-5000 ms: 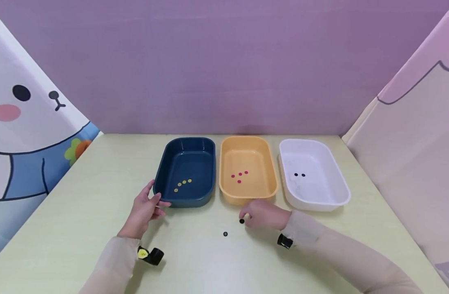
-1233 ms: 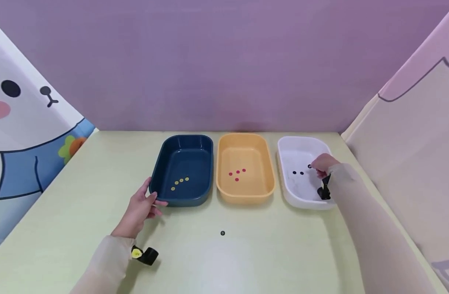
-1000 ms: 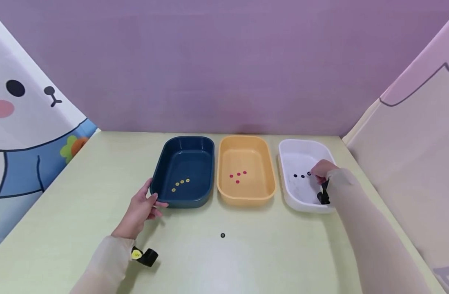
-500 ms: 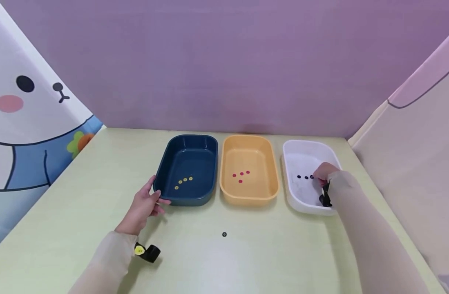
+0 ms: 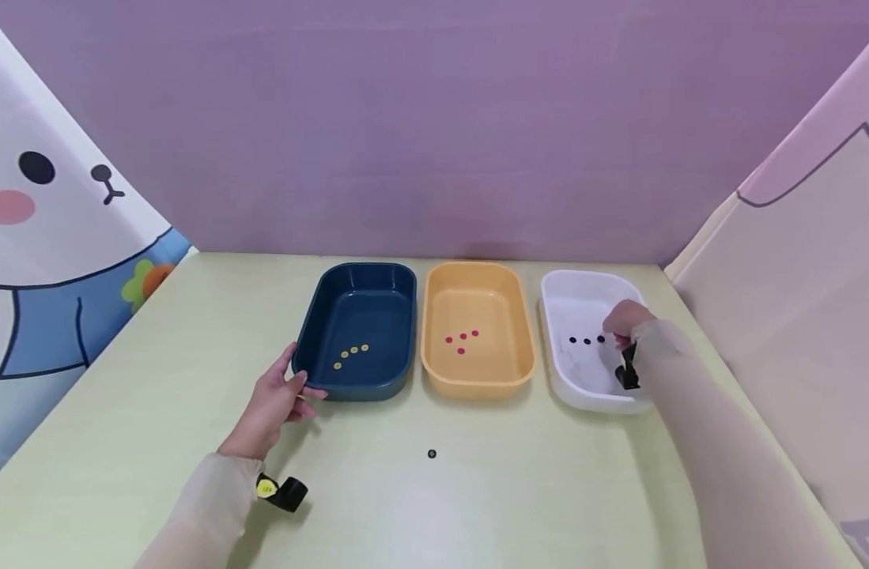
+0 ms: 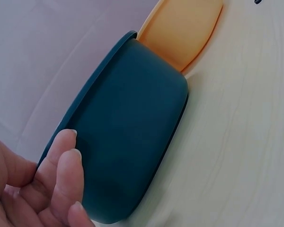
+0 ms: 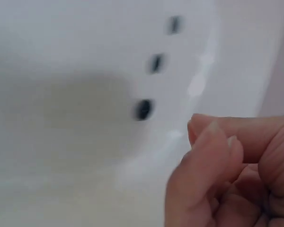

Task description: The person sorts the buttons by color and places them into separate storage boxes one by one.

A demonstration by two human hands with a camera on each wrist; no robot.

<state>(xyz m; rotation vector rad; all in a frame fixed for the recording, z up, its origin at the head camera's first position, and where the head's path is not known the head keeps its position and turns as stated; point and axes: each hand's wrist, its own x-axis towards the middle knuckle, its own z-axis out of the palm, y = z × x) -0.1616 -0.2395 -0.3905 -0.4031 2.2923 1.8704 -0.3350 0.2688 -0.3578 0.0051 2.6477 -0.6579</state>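
My left hand (image 5: 269, 407) grips the near left corner of the dark blue tray (image 6: 128, 113), its fingers against the outer wall. Several yellow buttons (image 5: 345, 355) lie in that tray. Over the white tray (image 5: 564, 378), my right hand (image 5: 625, 318) has its fingers curled and fingertips together. Nothing shows between those fingertips in the right wrist view. Three black buttons lie in a row on the white tray's floor, the nearest black button (image 7: 144, 109) just apart from the right hand. One more black button (image 5: 432, 454) lies on the table in front of the trays.
Between the blue and white trays stands a yellow-orange tray (image 5: 478, 389) with several magenta buttons (image 5: 463, 337). All three trays stand side by side on the pale table (image 5: 519, 490). A purple backdrop (image 5: 434, 142) rises behind, with printed cloth on both sides.
The right hand has carried a black button from the table to the white tray, set it beside the other two and let go, then lifted slightly. The left hand stays at the blue tray.
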